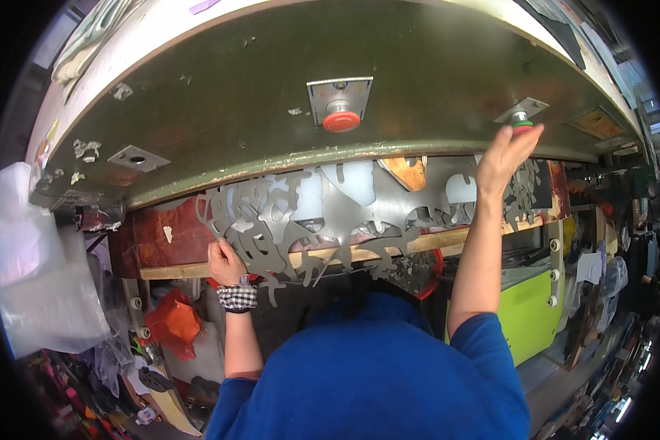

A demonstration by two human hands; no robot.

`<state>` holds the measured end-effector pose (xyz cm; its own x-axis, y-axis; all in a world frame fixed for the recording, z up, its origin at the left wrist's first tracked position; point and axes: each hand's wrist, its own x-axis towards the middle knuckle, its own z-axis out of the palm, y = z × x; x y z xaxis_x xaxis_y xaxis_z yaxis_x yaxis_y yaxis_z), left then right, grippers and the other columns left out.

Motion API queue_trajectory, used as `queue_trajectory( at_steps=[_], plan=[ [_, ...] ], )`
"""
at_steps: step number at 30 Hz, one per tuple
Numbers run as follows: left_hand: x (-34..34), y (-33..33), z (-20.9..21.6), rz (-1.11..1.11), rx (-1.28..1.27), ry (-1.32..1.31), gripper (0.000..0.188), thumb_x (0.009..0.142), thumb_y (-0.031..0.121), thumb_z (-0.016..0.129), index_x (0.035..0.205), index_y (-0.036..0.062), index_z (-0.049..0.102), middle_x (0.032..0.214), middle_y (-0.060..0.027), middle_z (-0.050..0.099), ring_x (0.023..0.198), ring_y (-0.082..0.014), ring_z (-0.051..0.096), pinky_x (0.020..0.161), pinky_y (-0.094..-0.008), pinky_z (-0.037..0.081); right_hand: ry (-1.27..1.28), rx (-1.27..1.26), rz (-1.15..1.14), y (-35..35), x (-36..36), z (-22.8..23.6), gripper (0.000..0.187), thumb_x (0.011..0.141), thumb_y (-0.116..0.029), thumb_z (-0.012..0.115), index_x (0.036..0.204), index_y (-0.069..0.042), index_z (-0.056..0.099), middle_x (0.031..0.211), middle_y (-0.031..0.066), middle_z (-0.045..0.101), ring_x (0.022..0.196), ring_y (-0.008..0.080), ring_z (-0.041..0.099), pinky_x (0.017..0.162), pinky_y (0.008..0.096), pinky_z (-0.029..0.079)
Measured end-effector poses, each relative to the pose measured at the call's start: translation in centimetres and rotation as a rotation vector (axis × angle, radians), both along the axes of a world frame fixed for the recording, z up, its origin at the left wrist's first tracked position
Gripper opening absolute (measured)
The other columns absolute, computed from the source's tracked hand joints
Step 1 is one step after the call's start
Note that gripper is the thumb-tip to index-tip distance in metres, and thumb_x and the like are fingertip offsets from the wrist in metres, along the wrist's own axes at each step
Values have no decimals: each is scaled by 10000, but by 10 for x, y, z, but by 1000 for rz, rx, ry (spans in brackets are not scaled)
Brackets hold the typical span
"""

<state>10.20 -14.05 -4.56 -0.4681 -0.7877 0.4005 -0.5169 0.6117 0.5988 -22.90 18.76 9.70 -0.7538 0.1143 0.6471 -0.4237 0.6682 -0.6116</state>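
Observation:
My left hand [226,260] has its fingers curled round the left edge of a grey sheet [260,220] full of cut-out holes. The sheet hangs in limp strips over the front edge of the machine's bed. My right hand [500,165] is raised to the green machine front [220,103], its fingers stretched out at a red push button [521,127] with a green ring. The fingertips partly cover that button. Between the hands, several metal cutting dies, one of them orange [405,173], lie under the machine beside pale blank pieces.
A larger red mushroom button [341,120] sits mid-front on the machine. Below the bed stands a red-rimmed bin [438,268] of grey scraps. A lime-green panel [524,315] is at the right, an orange bag [174,323] and clear plastic [48,271] at the left.

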Motion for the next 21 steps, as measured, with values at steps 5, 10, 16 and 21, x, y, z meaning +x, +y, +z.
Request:
queue_trajectory(
  at_steps=[5, 10, 16, 21],
  plan=[
    [-40, -26, 4, -20, -26, -28, 331, 973, 218, 507, 722, 9, 458, 685, -182, 499, 615, -390, 483, 564, -456, 374, -47, -9, -28, -18, -17, -4, 1033, 915, -490, 524, 1411, 154, -113, 1471, 402, -47, 1402, 498, -10, 1147, 524, 54],
    [-43, -35, 0, 48, -32, -118, 329, 978, 233, 497, 727, 22, 466, 664, -189, 502, 599, -395, 485, 559, -455, 385, 20, 140, -4, 2, -10, -20, 968, 886, -328, 629, 1453, 111, -22, 1500, 342, 76, 1419, 442, 100, 1157, 467, 119],
    [-23, -57, -36, -10, -20, 39, 325, 987, 294, 488, 837, 14, 558, 749, -231, 563, 632, -293, 512, 624, -395, 443, 14, 43, 75, 11, 89, -78, 515, 846, -177, 655, 1272, 55, 483, 1170, 225, 556, 1089, 366, 546, 947, 429, 434],
    [-21, -68, -46, -91, 119, 15, 338, 1004, 266, 467, 900, -47, 540, 731, -211, 528, 657, -296, 438, 659, -399, 430, -123, 212, 318, 13, 131, -117, 291, 765, -265, 733, 964, -56, 689, 824, 113, 645, 893, 310, 589, 847, 428, 459]
  ],
)
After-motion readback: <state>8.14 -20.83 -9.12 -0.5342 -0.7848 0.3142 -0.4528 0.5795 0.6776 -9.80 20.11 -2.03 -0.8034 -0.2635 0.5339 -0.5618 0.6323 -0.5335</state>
